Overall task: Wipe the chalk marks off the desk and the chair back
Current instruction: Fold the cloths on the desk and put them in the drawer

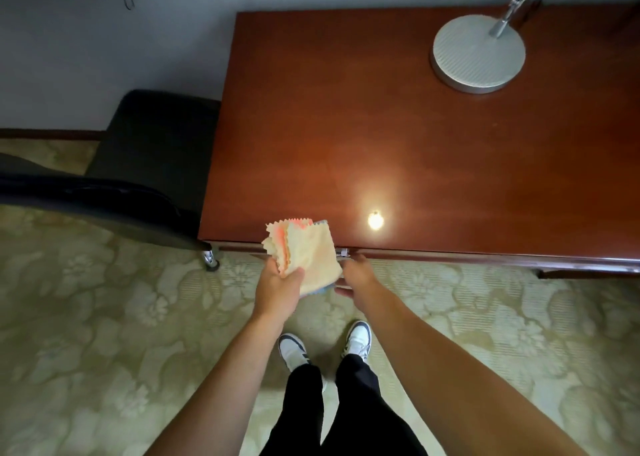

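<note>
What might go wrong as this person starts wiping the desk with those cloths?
The left hand pinches a loose stack of cloths by one corner, so one may slip onto the carpet. A wide wipe might bump the lamp base. Glare on the desk may hide chalk marks.

**Dim room, one hot reflection**

Light is low and warm. A bright glare spot (375, 220) with a soft halo sits on the glossy worktop (415, 144). Wide-angle distortion bends the edges, and the picture is slightly soft throughout

Head view, steeply down over desk (398, 137)
</note>
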`<state>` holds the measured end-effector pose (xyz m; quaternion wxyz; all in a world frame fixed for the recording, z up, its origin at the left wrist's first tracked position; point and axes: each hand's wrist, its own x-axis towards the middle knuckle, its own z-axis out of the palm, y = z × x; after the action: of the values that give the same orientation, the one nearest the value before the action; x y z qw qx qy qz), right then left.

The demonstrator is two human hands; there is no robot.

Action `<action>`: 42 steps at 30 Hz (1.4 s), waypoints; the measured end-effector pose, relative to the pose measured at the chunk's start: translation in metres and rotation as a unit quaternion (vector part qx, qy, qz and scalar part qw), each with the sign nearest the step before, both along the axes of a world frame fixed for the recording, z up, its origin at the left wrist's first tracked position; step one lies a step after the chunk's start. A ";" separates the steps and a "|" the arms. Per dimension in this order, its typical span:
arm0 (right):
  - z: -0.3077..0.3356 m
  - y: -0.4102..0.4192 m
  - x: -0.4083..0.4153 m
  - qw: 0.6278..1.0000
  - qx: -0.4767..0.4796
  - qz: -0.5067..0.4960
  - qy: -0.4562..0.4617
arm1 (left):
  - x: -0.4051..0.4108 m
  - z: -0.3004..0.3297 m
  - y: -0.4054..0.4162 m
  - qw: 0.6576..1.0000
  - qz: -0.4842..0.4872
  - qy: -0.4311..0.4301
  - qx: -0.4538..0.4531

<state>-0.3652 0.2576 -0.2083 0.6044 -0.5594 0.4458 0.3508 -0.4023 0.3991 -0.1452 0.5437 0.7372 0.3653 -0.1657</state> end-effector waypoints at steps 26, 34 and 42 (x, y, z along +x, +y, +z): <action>0.003 0.012 -0.104 0.949 -0.177 0.231 0.118 | -0.034 -0.008 0.063 0.987 -0.147 0.063 -0.020; 0.057 0.034 -0.120 0.960 -0.048 0.197 0.194 | -0.051 -0.017 0.077 0.974 -0.190 0.120 -0.020; 0.045 0.072 -0.047 0.966 -0.203 0.147 -0.069 | -0.028 -0.017 0.098 0.982 -0.128 0.113 -0.084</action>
<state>-0.4124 0.3300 -0.1631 0.4493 -0.7527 0.3778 0.2980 -0.4302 0.4971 -0.1622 0.5335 0.7058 0.3119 -0.3463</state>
